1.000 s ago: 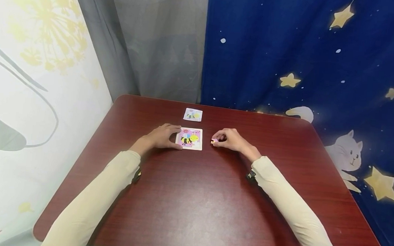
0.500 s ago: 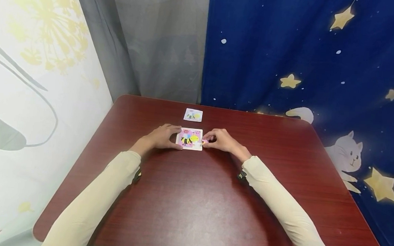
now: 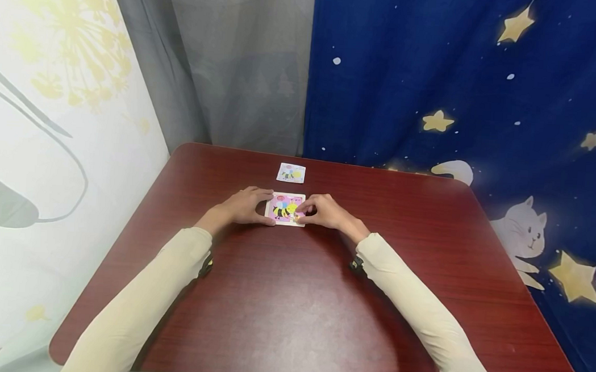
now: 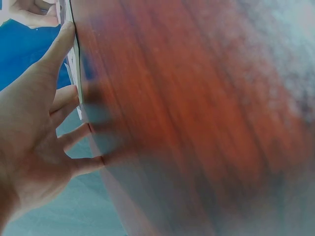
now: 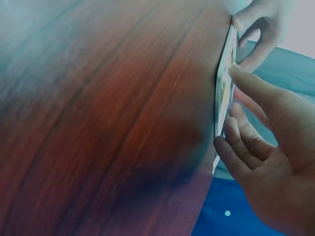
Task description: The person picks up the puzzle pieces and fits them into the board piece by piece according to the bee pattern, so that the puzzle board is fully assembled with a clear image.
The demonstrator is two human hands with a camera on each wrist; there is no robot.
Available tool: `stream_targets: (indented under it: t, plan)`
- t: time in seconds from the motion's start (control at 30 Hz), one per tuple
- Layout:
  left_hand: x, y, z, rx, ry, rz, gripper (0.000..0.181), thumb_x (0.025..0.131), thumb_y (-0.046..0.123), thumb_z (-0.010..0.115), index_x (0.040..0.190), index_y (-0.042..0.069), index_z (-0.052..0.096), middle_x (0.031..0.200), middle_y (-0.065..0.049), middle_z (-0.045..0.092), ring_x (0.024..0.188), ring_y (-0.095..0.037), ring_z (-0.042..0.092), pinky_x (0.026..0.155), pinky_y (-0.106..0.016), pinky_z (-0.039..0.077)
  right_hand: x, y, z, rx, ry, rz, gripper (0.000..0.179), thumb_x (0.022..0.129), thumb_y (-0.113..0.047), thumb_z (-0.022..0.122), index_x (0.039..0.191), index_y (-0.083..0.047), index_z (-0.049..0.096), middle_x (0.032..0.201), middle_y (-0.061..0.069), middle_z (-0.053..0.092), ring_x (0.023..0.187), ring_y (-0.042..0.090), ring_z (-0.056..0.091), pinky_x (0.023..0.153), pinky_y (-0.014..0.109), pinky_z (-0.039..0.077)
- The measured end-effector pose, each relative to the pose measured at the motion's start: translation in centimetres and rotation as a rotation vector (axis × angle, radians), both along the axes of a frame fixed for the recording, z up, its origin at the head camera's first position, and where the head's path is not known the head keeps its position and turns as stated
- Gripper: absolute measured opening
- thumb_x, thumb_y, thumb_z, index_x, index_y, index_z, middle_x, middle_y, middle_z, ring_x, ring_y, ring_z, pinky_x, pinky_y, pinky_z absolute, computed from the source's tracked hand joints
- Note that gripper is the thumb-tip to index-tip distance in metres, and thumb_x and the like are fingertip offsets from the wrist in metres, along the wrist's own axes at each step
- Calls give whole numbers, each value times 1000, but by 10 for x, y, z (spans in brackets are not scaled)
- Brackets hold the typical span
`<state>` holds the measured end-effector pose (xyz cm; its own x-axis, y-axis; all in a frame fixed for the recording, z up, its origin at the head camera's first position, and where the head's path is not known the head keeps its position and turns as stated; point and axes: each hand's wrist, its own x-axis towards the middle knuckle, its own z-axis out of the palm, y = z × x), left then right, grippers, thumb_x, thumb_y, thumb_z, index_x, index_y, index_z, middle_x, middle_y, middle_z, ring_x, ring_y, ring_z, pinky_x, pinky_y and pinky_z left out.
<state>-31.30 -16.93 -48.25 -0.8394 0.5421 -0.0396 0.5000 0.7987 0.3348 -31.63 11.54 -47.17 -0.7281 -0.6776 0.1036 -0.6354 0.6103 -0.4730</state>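
A small square jigsaw puzzle board [image 3: 280,212] with a white border and a yellow-black bee on pink lies at mid-table in the head view. My left hand [image 3: 248,205] holds its left side, thumb at the near corner and fingers at the far one. Over the board's right part, my right hand [image 3: 329,212] pinches a puzzle piece [image 3: 297,215] between thumb and fingers; the fingers hide most of it. In the right wrist view the thumb [image 5: 251,83] is over the board's face, while other fingers reach its edge.
Behind the board lies a paper card [image 3: 291,173] with a similar bee picture. The dark red table [image 3: 280,310] has rounded corners. A grey curtain [image 3: 244,63] and a blue star-patterned curtain [image 3: 386,89] hang behind it, with a white patterned wall [image 3: 74,155] at the left.
My right hand has moved left with the puzzle piece, from beside the board to over its right part. My left hand stays at the board's left side.
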Motion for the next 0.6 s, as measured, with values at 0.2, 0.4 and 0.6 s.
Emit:
stream_targets:
  t: [0.2,0.4,0.6]
  plan:
    - [-1,0,0,-4,-6,2,94,84,64,77,155,8,50,164,-9,41,149,-37,35,118,-60,31,-1,-6,-1,9,22,29,22,88,-24,86,107,-13,83,89,0,70,83,14,60,73,25,48]
    - [-1,1,-1,-3,-1,6,95,84,65,78,155,9,50,164,-8,42,149,-35,35,118,-59,32,-3,-9,-3,32,25,37,18,90,-25,85,105,-16,84,87,-4,69,83,11,60,74,25,48]
    - [0,0,0,-3,-3,5,94,84,64,78,155,8,50,164,-8,41,149,-36,35,118,-60,31,-4,-11,-3,36,5,37,18,90,-24,84,106,-15,84,84,-5,67,81,9,57,72,24,46]
